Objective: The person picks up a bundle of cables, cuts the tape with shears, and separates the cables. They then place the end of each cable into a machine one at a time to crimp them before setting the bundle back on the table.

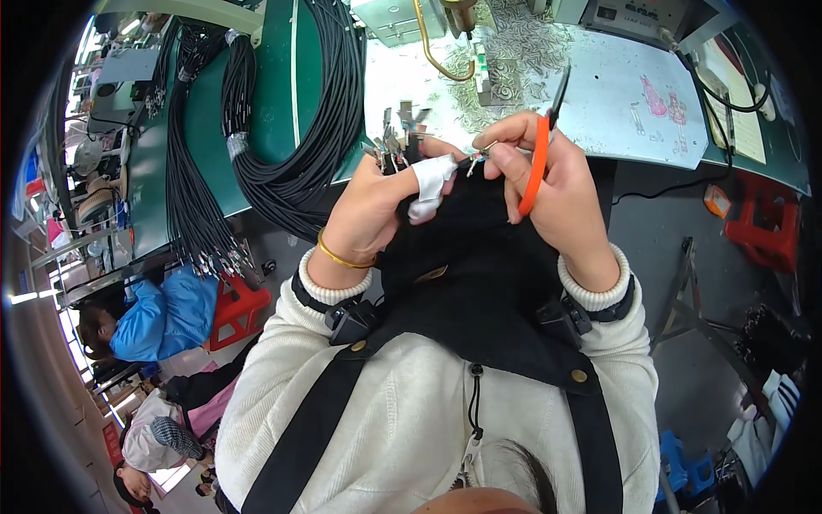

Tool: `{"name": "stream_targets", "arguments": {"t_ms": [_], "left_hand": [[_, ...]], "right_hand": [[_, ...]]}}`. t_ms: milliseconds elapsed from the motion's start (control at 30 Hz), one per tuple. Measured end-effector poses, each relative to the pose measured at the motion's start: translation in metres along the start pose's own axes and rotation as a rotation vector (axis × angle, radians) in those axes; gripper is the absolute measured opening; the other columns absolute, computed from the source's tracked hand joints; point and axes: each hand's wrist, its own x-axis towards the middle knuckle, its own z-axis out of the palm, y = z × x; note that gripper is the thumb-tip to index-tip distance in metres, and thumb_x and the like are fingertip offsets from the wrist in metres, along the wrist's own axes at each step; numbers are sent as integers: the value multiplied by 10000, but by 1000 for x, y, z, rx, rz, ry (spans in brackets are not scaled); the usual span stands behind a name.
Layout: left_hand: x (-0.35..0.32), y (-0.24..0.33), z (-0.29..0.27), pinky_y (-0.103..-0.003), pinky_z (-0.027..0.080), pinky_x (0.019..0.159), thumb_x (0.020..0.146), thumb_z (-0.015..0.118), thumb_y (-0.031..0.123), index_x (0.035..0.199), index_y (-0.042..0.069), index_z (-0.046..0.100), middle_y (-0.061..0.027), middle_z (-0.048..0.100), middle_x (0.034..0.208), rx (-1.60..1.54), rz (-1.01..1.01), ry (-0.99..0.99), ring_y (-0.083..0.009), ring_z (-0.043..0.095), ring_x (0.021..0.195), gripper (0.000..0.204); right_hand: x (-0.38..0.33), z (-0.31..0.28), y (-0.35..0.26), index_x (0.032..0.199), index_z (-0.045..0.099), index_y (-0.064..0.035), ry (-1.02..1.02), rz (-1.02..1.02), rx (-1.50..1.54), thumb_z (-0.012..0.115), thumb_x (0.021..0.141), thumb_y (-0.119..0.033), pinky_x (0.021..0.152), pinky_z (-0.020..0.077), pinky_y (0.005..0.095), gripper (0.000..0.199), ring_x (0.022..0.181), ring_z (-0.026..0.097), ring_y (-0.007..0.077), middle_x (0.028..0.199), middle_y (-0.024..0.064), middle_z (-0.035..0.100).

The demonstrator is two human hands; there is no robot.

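My left hand [368, 193] is closed round several black cables, whose metal-tipped ends [402, 128] stick up past the fingers. White tape [431, 178] is wrapped on its thumb. One cable end [476, 160] reaches across to my right hand [556, 184], where thumb and forefinger pinch it. An orange-handled tool [536, 167] with a dark, narrow tip also sits in that right hand, tip pointing up and away. Fingers hide part of its handle, so its exact kind does not show. Both hands are over my black apron [471, 265], at the near edge of the bench.
Beyond my hands stands a bench press [462, 17], with small metal terminals [535, 64] scattered over the pale work plate [599, 128]. Bundled black cables [291, 184] lie on the green table at left. A control box [638, 17] is far right. Red stools [762, 223] and people [163, 317] are around.
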Motion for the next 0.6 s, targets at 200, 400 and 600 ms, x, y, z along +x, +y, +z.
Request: {"name": "stream_targets", "arguments": {"t_ms": [200, 400, 600], "left_hand": [[-2, -5, 12, -163, 283, 428, 720, 626, 22, 844, -7, 612, 6, 553, 674, 95, 138, 162, -17, 424, 517, 128], [-2, -9, 18, -162, 300, 447, 716, 630, 26, 807, -14, 610, 11, 544, 663, 195, 345, 254, -22, 435, 533, 101], [-2, -10, 16, -162, 316, 460, 714, 631, 21, 800, -12, 613, 9, 543, 658, 206, 394, 251, -30, 457, 555, 94]], "right_hand": [[-2, 4, 13, 854, 605, -14, 228, -924, -813, 680, 678, -9, 434, 412, 181, 192, 502, 561, 106, 701, 43, 608], [3, 4, 25, 864, 611, -29, 259, -1060, -802, 701, 629, 24, 456, 439, 194, 257, 570, 607, 137, 765, 56, 637], [6, 6, 26, 861, 588, -6, 244, -1129, -858, 668, 693, -6, 456, 432, 186, 186, 551, 598, 120, 759, 67, 634]]}}
